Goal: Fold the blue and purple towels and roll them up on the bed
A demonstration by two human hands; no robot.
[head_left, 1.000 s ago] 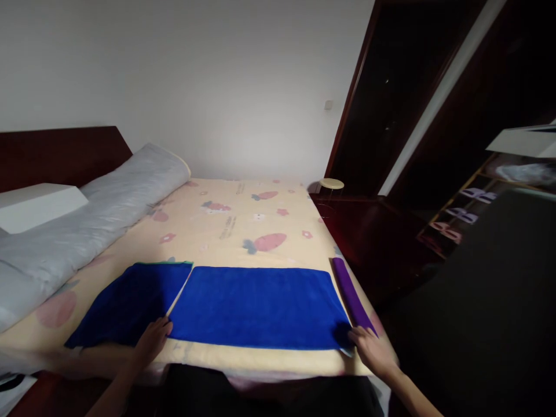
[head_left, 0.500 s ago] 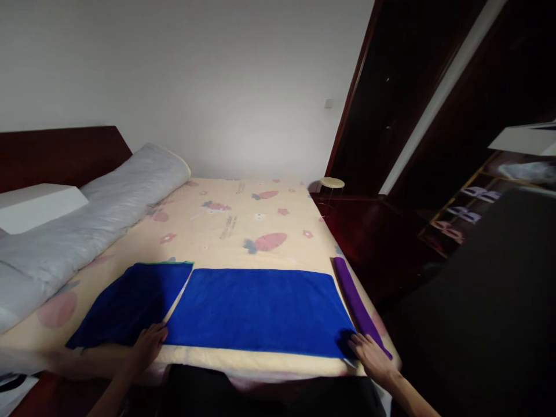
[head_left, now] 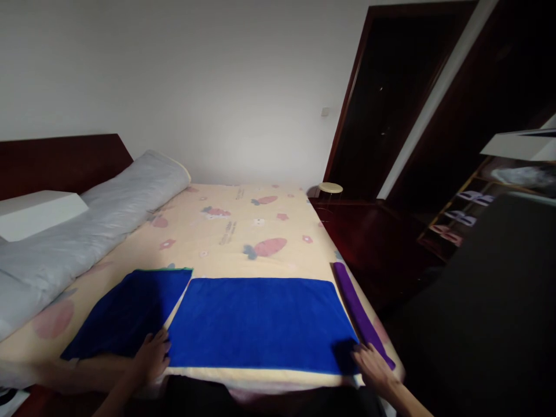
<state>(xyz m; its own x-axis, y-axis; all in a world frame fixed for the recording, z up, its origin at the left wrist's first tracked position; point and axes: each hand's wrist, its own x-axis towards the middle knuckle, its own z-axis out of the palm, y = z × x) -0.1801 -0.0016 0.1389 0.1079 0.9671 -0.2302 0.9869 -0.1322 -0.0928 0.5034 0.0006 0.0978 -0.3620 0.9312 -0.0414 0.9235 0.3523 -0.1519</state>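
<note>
Reference: clock face centred on the blue cloth, 12 o'clock toward the far wall.

Containers. At 2 o'clock, a rack (head_left: 473, 174) carries pairs of slippers (head_left: 463, 218), purplish on the upper tiers and pinkish below; a clear-plastic bundle (head_left: 521, 175) lies above them. A white box (head_left: 512, 146) stands on top of the rack; its contents cannot be seen. At 10 o'clock, a second, closed-looking box (head_left: 41, 214) rests on the grey rolled bedding (head_left: 117, 202).

Workpiece. The blue cloth (head_left: 264, 324) is a plain, vivid blue rectangle, spread flat and nearly smooth on the near edge of the patterned bed (head_left: 226, 255). Its long axis runs from 9 to 3 o'clock, with the near long edge roughly parallel to the bed edge. A darker blue piece (head_left: 125, 313) lies just beside it at 9 o'clock. A purple roll (head_left: 362, 315) lies just beside it at 3 o'clock, long axis from 11 to 5 o'clock.

Hands. The left hand (head_left: 154, 354) is at the 8 o'clock corner, fingers loosely curled at the cloth edge. The right hand (head_left: 374, 368) is at the 4 o'clock corner, fingers slightly bent at the edge. For both, it cannot be told whether the fingers pinch the cloth or merely press it.
</note>
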